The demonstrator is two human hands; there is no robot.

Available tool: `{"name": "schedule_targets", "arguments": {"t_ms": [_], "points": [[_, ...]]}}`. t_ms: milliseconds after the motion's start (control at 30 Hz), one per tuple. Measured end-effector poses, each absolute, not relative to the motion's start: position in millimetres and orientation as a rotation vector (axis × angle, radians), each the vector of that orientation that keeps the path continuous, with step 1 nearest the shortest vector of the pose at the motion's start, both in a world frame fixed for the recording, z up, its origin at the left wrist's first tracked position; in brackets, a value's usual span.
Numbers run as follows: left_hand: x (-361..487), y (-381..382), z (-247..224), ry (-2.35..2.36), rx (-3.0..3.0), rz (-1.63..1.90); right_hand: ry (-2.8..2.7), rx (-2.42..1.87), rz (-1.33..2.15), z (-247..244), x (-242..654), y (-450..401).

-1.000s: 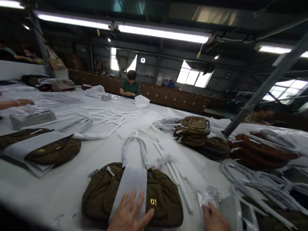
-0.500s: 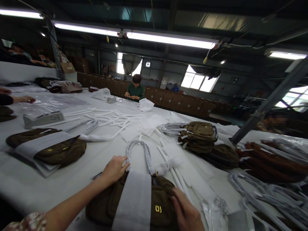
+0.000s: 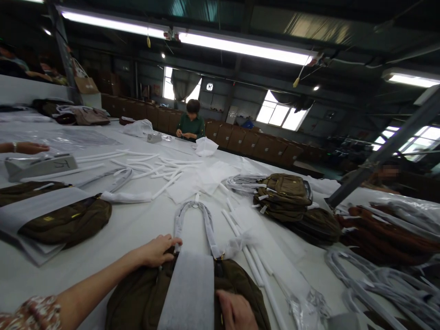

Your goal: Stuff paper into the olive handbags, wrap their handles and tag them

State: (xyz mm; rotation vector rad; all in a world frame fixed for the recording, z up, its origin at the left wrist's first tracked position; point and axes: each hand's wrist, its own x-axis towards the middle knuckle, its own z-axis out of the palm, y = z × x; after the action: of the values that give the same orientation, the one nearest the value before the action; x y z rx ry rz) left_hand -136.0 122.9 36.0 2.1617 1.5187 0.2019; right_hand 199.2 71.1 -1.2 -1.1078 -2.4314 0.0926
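Head view: a brown bag [image 3: 151, 293] lies near on the desk [image 3: 137, 224], beneath the left hand [image 3: 160, 250], curled at the handle's [image 3: 208, 223] left end, and right hand [image 3: 237, 311], bent over its front; grip unclear.

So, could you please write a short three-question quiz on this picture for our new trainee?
1. True or false: the person's left hand is at the left foot of the wrapped handle of the olive-brown handbag.
2. Multiple choice: what colour is the wrapping sheet over the middle of the olive-brown handbag? A) red B) white C) black
3. Short answer: which of the person's hands is at the olive-brown handbag's front, just right of the wrapping sheet?

Key: 1. True. 2. B. 3. The right hand.
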Motion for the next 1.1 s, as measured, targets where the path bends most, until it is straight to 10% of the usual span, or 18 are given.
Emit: {"name": "schedule_targets", "arguments": {"t_ms": [367,700,1100], "points": [[-106.2,76.0,56.6,1.888,2.33,0.474,-2.393,-1.55,0.262,40.4,158.0,158.0],[-96.0,1.1,-30.1,1.861,2.825,0.661,-2.381,-1.708,0.16,17.7,148.1,164.5],[-107.8,111.8,52.4,2.163,1.913,0.317,-2.021,-1.949,-0.169,16.9,149.3,147.8]]}}
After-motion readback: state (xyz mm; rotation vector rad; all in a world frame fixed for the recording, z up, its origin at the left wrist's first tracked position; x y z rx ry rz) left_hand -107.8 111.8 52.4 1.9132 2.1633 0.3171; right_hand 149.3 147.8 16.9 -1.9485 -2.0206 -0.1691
